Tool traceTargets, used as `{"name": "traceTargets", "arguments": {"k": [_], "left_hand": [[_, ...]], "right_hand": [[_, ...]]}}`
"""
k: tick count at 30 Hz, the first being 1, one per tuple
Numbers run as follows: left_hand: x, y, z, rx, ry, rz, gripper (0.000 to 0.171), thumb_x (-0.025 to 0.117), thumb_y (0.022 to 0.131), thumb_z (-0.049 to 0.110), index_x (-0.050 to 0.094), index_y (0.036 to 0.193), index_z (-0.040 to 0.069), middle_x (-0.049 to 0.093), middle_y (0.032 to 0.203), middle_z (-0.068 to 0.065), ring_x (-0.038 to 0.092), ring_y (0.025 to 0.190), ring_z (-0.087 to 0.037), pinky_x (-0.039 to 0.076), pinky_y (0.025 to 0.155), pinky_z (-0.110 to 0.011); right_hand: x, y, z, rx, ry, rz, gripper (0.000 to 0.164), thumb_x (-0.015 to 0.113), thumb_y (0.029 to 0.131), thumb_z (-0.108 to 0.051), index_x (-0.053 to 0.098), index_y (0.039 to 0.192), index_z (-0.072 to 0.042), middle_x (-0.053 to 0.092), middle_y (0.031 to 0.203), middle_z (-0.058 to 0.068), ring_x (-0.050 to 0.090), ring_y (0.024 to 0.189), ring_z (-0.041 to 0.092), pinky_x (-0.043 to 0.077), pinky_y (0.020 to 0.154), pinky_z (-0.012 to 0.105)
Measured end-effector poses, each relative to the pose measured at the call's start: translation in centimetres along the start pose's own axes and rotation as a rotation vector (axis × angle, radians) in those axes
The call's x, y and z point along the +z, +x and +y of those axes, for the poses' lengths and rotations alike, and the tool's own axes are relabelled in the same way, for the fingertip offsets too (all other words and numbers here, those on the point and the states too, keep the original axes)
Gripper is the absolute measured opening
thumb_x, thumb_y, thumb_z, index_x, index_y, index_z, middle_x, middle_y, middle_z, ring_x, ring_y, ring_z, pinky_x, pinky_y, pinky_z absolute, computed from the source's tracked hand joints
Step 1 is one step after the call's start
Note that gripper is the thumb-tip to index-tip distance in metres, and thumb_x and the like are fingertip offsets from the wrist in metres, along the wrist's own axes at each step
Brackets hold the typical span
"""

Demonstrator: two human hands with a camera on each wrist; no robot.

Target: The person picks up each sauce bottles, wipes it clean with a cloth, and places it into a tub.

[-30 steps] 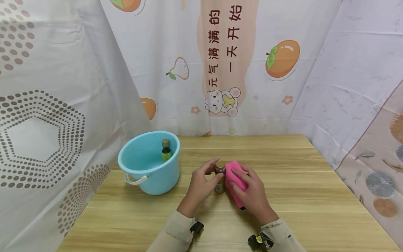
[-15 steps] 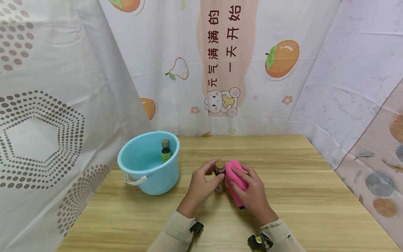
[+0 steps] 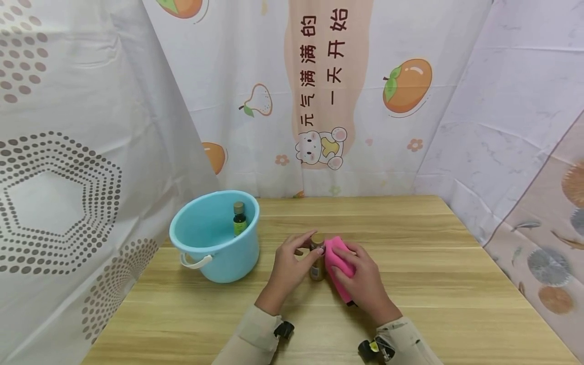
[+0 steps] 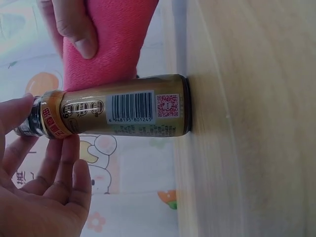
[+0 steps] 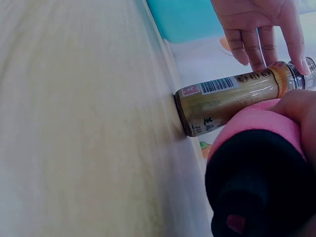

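Observation:
A small glass bottle [image 4: 131, 106] with a gold label, a barcode and a gold cap stands upright on the table. My left hand [image 3: 288, 263] pinches it around the neck, thumb on the near side, as the left wrist view shows. Right beside it is a fuzzy pink thing [image 3: 336, 253], long and rounded, with a black end [image 5: 254, 177] toward me. My right hand [image 3: 362, 279] grips this pink thing from its right side, fingers curled over the top. In the right wrist view it covers part of the bottle's lower side.
A light blue bucket [image 3: 232, 261] with a white handle stands on the left of the wooden table [image 3: 438, 284]. Inside it is a dark bottle [image 3: 239, 223] with a green label and gold cap. Printed curtains hang behind the table and at both sides.
The top of the pink thing has dipped slightly toward me, with the right hand still gripping it. The left hand's hold on the bottle is nearly unchanged.

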State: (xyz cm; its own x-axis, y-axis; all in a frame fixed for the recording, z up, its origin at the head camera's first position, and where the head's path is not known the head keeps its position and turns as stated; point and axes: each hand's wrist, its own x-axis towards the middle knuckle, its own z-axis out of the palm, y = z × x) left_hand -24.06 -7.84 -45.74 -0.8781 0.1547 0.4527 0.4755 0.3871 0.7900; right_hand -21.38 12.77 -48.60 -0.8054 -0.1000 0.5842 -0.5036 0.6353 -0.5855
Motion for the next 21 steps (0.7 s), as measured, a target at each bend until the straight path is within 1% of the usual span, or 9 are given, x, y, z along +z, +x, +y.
{"name": "traceTargets", "arguments": {"k": [7,9,12,16,21], "left_hand": [[-0.17,0.02,0.13,-0.004,0.013,-0.009,0.045,0.073,0.097,0.04,0.064,0.14,0.034,0.068,0.119,0.007,0.066,0.111,-0.01,0.057,0.09,-0.036],[-0.17,0.02,0.13,-0.007,0.009,-0.009,0.045,0.073,0.097,0.039,0.064,0.14,0.03,0.069,0.119,0.006,0.067,0.111,-0.011,0.058,0.09,-0.037],[-0.16,0.03,0.08,-0.014,-0.009,-0.01,0.045,0.074,0.097,0.037,0.066,0.139,0.022,0.069,0.12,0.005,0.067,0.111,-0.012,0.058,0.091,-0.039],[-0.13,0.03,-0.01,-0.032,-0.026,-0.012,0.046,0.074,0.097,0.034,0.066,0.138,0.015,0.07,0.12,0.005,0.067,0.111,-0.012,0.058,0.094,-0.042],[-0.16,0.0,-0.03,-0.033,-0.039,-0.013,0.045,0.074,0.098,0.033,0.065,0.138,0.015,0.07,0.121,0.003,0.068,0.112,-0.015,0.058,0.097,-0.045]], "right_hand": [[0.09,-0.02,0.04,0.086,-0.028,-0.078,0.046,0.086,0.085,-0.014,0.073,0.13,-0.012,0.064,0.133,0.014,0.067,0.108,0.026,0.063,0.084,0.041],[0.11,-0.08,0.0,0.113,-0.03,-0.098,0.047,0.086,0.085,-0.014,0.073,0.131,-0.011,0.064,0.132,0.015,0.067,0.107,0.026,0.062,0.084,0.04],[0.16,-0.18,0.0,0.143,-0.035,-0.124,0.048,0.085,0.085,-0.014,0.072,0.131,-0.011,0.064,0.132,0.016,0.067,0.106,0.027,0.062,0.084,0.04],[0.21,-0.2,0.1,0.171,-0.046,-0.153,0.049,0.084,0.086,-0.016,0.071,0.133,-0.011,0.064,0.132,0.016,0.066,0.108,0.028,0.061,0.086,0.042],[0.35,-0.17,0.31,0.192,-0.073,-0.187,0.048,0.084,0.087,-0.019,0.071,0.133,-0.012,0.064,0.133,0.015,0.065,0.106,0.026,0.059,0.087,0.041]]}}
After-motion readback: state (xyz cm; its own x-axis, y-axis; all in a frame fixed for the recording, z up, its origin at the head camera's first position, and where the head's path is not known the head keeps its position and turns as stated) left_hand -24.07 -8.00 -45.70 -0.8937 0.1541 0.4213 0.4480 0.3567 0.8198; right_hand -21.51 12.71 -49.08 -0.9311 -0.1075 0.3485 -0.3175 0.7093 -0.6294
